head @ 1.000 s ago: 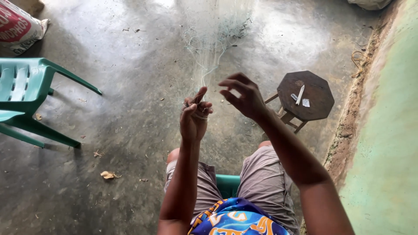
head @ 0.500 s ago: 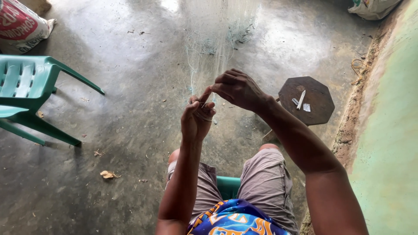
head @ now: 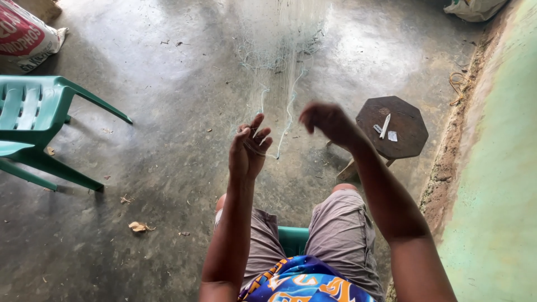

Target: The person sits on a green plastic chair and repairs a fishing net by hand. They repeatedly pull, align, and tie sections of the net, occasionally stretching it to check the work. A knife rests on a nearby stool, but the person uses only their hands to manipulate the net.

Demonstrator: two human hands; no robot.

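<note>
- The person sits on a green plastic seat (head: 292, 239), both arms raised over a grey concrete floor (head: 168, 168).
- The left hand (head: 249, 150) is held upright, fingers curled around pale thread — it grips the near edge of a fine, whitish fishing net (head: 279, 61) that stretches away from the hand and spreads thinly over the floor further off.
- The right hand (head: 327, 120) is blurred, lifted just beside the net's hanging strands; whether it pinches a thread or is empty cannot be told.
- A pale cord (head: 290, 109) of the net dangles between the two hands, down toward the left one.
- Judging by how things lie, the knotting or mending is mid-way: a long stretch of net already lies on the floor, while the edge in the left hand is where the work now sits — how much remains cannot be read here.
- To the right stands a small dark octagonal wooden stool (head: 394, 128) with a slim white netting needle (head: 385, 125) and a small white scrap on top, untouched.
- A green plastic chair (head: 33, 120) stands at the left, well apart, and a printed sack (head: 25, 39) lies in the far corner.
</note>
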